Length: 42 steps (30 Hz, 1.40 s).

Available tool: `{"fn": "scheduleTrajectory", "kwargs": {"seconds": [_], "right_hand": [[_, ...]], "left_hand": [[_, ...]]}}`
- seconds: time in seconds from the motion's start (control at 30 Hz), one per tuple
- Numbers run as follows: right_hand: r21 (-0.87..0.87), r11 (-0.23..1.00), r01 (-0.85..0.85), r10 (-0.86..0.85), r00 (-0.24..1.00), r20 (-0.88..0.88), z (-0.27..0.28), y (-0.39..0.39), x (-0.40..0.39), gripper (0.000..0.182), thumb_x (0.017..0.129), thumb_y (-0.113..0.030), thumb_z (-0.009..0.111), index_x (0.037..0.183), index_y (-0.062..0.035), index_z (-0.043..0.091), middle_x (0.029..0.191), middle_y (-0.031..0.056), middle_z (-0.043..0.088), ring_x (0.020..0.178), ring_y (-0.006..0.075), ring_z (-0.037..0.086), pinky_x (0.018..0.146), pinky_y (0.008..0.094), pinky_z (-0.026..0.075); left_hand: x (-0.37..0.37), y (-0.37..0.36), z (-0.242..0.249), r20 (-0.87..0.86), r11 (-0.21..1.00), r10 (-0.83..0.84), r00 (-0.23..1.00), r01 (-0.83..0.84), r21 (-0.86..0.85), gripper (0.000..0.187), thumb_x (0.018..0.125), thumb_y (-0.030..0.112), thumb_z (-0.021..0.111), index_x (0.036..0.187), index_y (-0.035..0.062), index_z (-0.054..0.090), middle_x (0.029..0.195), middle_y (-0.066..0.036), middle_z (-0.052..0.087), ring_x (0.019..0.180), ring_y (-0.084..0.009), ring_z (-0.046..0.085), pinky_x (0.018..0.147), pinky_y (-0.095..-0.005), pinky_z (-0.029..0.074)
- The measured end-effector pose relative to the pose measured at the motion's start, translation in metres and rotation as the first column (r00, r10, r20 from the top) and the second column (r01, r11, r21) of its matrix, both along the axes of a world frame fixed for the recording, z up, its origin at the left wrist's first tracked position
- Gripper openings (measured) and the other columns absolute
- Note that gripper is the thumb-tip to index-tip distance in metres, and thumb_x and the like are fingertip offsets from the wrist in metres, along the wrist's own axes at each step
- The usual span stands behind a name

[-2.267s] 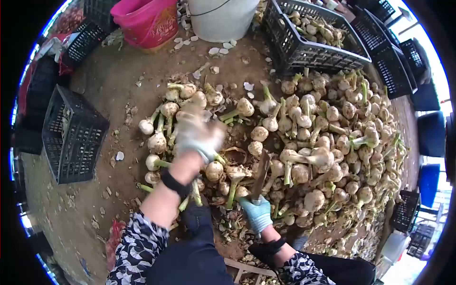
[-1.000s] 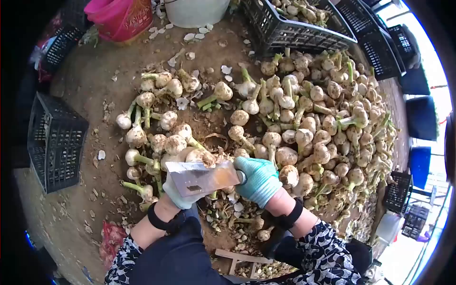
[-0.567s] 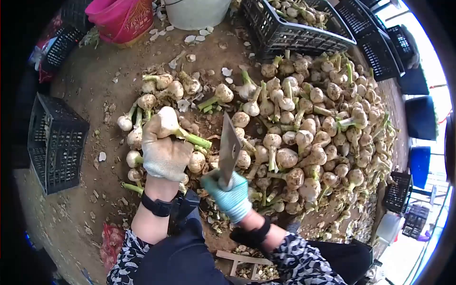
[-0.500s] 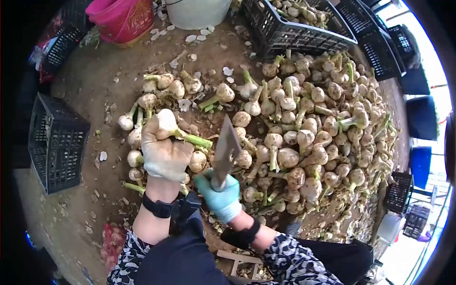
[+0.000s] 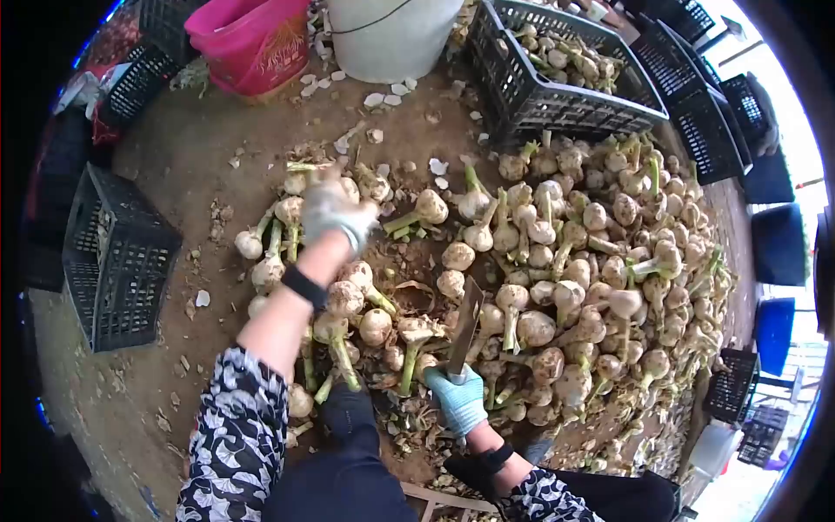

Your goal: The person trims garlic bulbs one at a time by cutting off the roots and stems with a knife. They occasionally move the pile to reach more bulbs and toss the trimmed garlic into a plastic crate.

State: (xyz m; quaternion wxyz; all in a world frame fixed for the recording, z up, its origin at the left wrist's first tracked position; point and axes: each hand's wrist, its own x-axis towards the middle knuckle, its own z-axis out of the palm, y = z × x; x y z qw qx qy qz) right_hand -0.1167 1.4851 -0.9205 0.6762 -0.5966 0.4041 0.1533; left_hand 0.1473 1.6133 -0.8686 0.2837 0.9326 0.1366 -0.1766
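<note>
My left hand (image 5: 335,209), in a pale glove, reaches over garlic bulbs at the far left of the group. Motion blurs its fingers, so whether they hold anything cannot be made out. My right hand (image 5: 458,398), in a light teal glove, is closed around a knife (image 5: 467,329) with a broad, flat blade pointing up and away. Below my left hand lie several garlic bulbs (image 5: 344,298) with short green stalks. Right of the knife spreads a large heap of soil-stained garlic (image 5: 570,296), some with longer stalks.
A black crate (image 5: 557,109) of garlic stands behind the heap. A pink bucket (image 5: 252,56) and a whitish bucket (image 5: 391,39) stand at the back. Another black crate (image 5: 122,270) is at left. Peelings litter the dirt floor (image 5: 187,348).
My left hand, which held a garlic bulb by its head, has moved forward and away from the knife. My right hand has shifted right and nearer my body, still holding the knife.
</note>
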Motion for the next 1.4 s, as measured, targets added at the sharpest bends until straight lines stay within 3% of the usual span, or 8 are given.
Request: {"fn": "scheduleTrajectory", "kwargs": {"seconds": [0.1,0.23,0.3,0.37,0.5,0.63,0.97,1.4], "right_hand": [[0.003,1.000,-0.002,0.002,1.000,-0.019,0.008,-0.002,0.009,0.012,0.078,-0.013,0.068,0.081,-0.0046,0.060,0.066,-0.0043,0.057,0.057,0.0043,0.050,0.053,0.0216,0.041],[0.008,0.999,-0.036,0.036,0.999,0.015,0.005,-0.002,0.022,0.014,0.077,-0.013,0.069,0.082,-0.0029,0.061,0.073,-0.0020,0.061,0.066,0.0051,0.054,0.063,0.0215,0.045],[0.005,1.000,-0.028,0.027,0.999,0.020,0.004,-0.003,0.025,0.014,0.077,-0.013,0.069,0.082,-0.0031,0.061,0.073,-0.0022,0.061,0.066,0.0050,0.054,0.063,0.0214,0.045],[0.002,1.000,-0.012,0.012,0.999,0.034,0.006,-0.008,0.034,0.013,0.077,-0.013,0.070,0.082,-0.0034,0.061,0.073,-0.0025,0.061,0.066,0.0050,0.053,0.063,0.0212,0.045],[-0.156,0.988,0.003,0.034,0.971,0.237,0.001,-0.030,0.056,0.011,0.076,-0.010,0.071,0.080,-0.0048,0.062,0.069,-0.0040,0.059,0.064,0.0037,0.051,0.062,0.0211,0.046],[-0.572,0.797,-0.196,0.479,0.782,0.398,0.032,-0.047,0.095,0.021,0.076,-0.018,0.072,0.091,-0.0083,0.062,0.071,0.0099,0.064,0.061,0.0222,0.063,0.058,0.0303,0.050],[-0.850,0.261,-0.457,0.878,0.478,0.013,0.085,-0.044,0.107,0.014,0.072,-0.014,0.059,0.085,-0.0099,0.056,0.074,0.0125,0.062,0.072,0.0348,0.061,0.064,0.0433,0.049],[-0.700,0.547,-0.459,0.562,0.821,-0.100,0.028,-0.079,0.099,0.017,0.079,-0.020,0.067,0.086,-0.0059,0.060,0.067,0.0117,0.062,0.059,0.0210,0.060,0.058,0.0330,0.050]], "left_hand": [[0.030,0.009,-0.037,0.175,0.950,-0.013,0.985,-0.043,0.310,0.076,0.069,0.029,0.069,0.135,0.0071,0.039,0.131,-0.016,0.041,0.110,-0.0302,0.051,0.096,-0.0383,0.045],[0.025,-0.022,-0.036,0.547,0.654,-0.739,0.392,0.228,0.721,0.052,0.074,0.035,0.068,0.116,0.0076,0.051,0.126,-0.017,0.047,0.106,-0.0305,0.055,0.098,-0.0416,0.042],[0.043,-0.028,-0.090,-0.149,-0.165,-0.900,0.410,-0.005,0.986,0.050,0.085,0.031,0.052,0.128,0.0061,0.045,0.114,-0.010,0.058,0.102,-0.0270,0.057,0.101,-0.0414,0.036],[0.044,-0.023,-0.081,-0.180,0.267,-0.751,0.635,0.542,0.796,0.055,0.081,0.024,0.058,0.131,0.0066,0.043,0.102,-0.007,0.065,0.094,-0.0237,0.062,0.096,-0.0412,0.040],[0.027,-0.002,-0.033,-0.124,0.921,-0.366,0.922,0.378,0.095,0.072,0.070,0.010,0.063,0.137,0.0011,0.037,0.101,-0.014,0.063,0.088,-0.0234,0.061,0.083,-0.0334,0.050],[-0.033,0.014,-0.019,0.202,0.647,-0.378,0.903,0.414,-0.640,0.066,0.067,0.007,0.062,0.131,-0.0006,0.044,0.104,-0.013,0.062,0.092,-0.0212,0.062,0.093,-0.0314,0.048],[-0.110,0.025,-0.031,0.435,0.611,-0.236,0.869,0.481,-0.629,0.074,0.067,0.015,0.079,0.129,-0.0008,0.041,0.097,-0.007,0.061,0.087,-0.0123,0.058,0.079,-0.0264,0.048],[-0.118,0.026,0.036,0.481,0.379,-0.123,0.868,0.489,-0.786,0.064,0.060,0.017,0.080,0.113,-0.0015,0.049,0.088,-0.008,0.061,0.078,-0.0180,0.062,0.065,-0.0288,0.054]]}}
